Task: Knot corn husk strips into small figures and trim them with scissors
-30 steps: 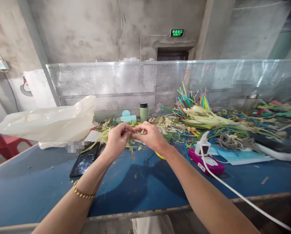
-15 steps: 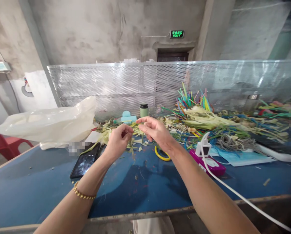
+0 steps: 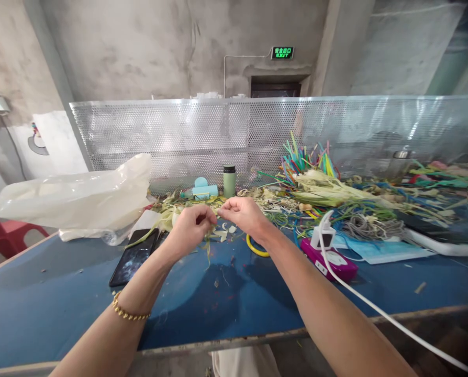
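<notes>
My left hand (image 3: 192, 229) is closed, with thumb and fingertips pinched, above the blue table near the scattered husk pieces. A thin yellow-green strip (image 3: 208, 250) shows just below its fingers; I cannot tell whether it is held. Close by on the right, my right hand (image 3: 244, 215) is also closed in a pinch, its fingertips almost meeting the left ones. Anything between the fingers is too small to make out. Pale green husk strips (image 3: 167, 219) lie beyond the left hand. A yellow loop (image 3: 256, 247), like a scissors handle, rests below my right wrist.
A black phone (image 3: 134, 259) lies beside my left forearm, before a large plastic bag (image 3: 73, 191). A green bottle (image 3: 229, 181) stands at the back. Right are a purple power strip (image 3: 338, 264) with a white cable, a blue mask (image 3: 383, 249) and a husk bundle (image 3: 324, 188).
My right hand has come down slightly, and its fingers have drawn from a looser reach into a tighter pinch. The left hand stays pinched. The whole view has shifted a little.
</notes>
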`<state>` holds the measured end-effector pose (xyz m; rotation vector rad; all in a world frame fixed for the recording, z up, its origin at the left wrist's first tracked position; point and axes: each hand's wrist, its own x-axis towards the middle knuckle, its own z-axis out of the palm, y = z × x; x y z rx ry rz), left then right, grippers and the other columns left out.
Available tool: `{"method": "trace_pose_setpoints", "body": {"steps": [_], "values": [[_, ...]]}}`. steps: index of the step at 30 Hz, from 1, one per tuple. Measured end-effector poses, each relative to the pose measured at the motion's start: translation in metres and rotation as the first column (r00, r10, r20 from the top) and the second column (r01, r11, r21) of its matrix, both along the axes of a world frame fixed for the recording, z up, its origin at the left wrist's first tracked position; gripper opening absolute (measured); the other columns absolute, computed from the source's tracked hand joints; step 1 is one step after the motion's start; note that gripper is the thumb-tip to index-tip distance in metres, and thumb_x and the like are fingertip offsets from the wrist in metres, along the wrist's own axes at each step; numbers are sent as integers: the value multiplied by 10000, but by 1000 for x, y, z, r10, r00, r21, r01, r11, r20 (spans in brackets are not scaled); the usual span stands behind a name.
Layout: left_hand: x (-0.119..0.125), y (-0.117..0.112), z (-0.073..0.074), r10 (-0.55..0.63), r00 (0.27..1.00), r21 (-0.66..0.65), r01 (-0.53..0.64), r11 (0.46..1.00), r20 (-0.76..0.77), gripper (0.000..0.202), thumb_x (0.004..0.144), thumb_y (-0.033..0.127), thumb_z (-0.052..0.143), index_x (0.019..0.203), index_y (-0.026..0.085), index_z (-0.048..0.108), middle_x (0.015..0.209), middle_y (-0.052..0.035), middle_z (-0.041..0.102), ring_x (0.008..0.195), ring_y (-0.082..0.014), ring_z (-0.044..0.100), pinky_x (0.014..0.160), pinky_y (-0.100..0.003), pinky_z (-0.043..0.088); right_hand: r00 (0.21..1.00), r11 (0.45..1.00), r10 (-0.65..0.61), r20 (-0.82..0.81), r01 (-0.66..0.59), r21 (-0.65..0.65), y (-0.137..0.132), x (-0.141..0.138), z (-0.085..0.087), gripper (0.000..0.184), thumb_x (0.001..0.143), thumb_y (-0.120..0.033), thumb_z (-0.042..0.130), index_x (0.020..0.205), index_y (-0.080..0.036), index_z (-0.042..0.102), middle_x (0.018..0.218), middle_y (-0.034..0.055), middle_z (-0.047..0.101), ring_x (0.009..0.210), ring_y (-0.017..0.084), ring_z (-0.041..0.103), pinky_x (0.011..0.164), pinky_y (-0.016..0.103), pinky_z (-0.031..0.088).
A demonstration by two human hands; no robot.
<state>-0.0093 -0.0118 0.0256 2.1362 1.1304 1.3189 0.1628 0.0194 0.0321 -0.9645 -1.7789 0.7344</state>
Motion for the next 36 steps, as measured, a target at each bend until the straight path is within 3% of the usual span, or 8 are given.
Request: {"method": "trace_pose_setpoints", "body": {"steps": [3, 12, 17, 22, 25, 29, 33, 36], "values": [[1, -3, 3, 59, 994, -24, -62, 998, -92, 174, 673, 123, 493, 645, 169, 658, 534, 24, 504, 519, -106, 402, 507, -237, 293, 999, 998, 40, 9, -39, -55, -1, 2, 2, 195, 699, -304, 721, 649, -138, 632, 509, -50, 451, 475, 63, 325, 456, 222, 208], [4, -4, 2, 222, 967, 72, -214, 974, -126, 235, 689, 94, 501, 746, 171, 716, 595, 2, 578, 568, -135, 504, 565, -258, 364, 996, 952, 71, -56, -84, -294, -4, 0, 3, 411, 703, -383, 759, 499, -193, 458, 374, -84, 312, 351, 46, 239, 362, 224, 154], [8, -5, 2, 253, 960, 110, -241, 964, -118, 227, 705, 67, 525, 764, 172, 718, 639, -2, 599, 594, -135, 528, 607, -264, 398, 968, 891, 177, -177, -234, -389, -2, 0, 2, 371, 697, -400, 787, 549, -181, 526, 380, -98, 291, 347, 39, 213, 339, 212, 146], [9, -4, 1, 230, 966, 107, -218, 970, -115, 82, 709, 119, 628, 727, 171, 689, 635, 5, 588, 572, -123, 497, 575, -256, 366, 961, 871, 183, -206, -256, -419, -7, 0, 6, 352, 726, -397, 773, 583, -178, 537, 398, -106, 262, 365, 39, 183, 356, 215, 122], [6, -2, -1, 204, 973, 89, -195, 977, -111, 117, 757, 211, 634, 647, 172, 635, 604, 12, 552, 570, -120, 458, 558, -255, 322, 971, 911, 174, -162, -221, -349, -8, 1, 6, 367, 740, -427, 746, 591, -181, 518, 419, -101, 279, 382, 42, 194, 377, 221, 133], [0, 2, -1, 92, 996, -3, -92, 996, -6, 122, 807, 247, 569, 733, 169, 625, 600, 23, 518, 559, -114, 418, 535, -250, 301, 998, 995, 53, -31, -56, -86, -3, 4, 4, 363, 776, -488, 690, 664, -159, 585, 473, -78, 353, 434, 58, 264, 429, 227, 180], [-2, 6, -2, 41, 991, -18, -39, 999, 127, 70, 774, 233, 584, 788, 164, 589, 625, 24, 507, 585, -116, 429, 540, -246, 329, 994, 995, -3, 108, -8, 96, -1, 8, 4, 320, 795, -444, 670, 701, -142, 620, 546, -43, 457, 499, 75, 352, 479, 234, 239], [-3, 9, -3, 51, 989, -5, -51, 999, 141, 36, 760, 206, 574, 761, 170, 573, 619, 24, 506, 586, -117, 431, 543, -248, 334, 971, 979, -72, 227, 25, 204, -7, 8, 7, 264, 827, -365, 640, 687, -141, 635, 544, -30, 487, 506, 82, 378, 504, 244, 255]]}}
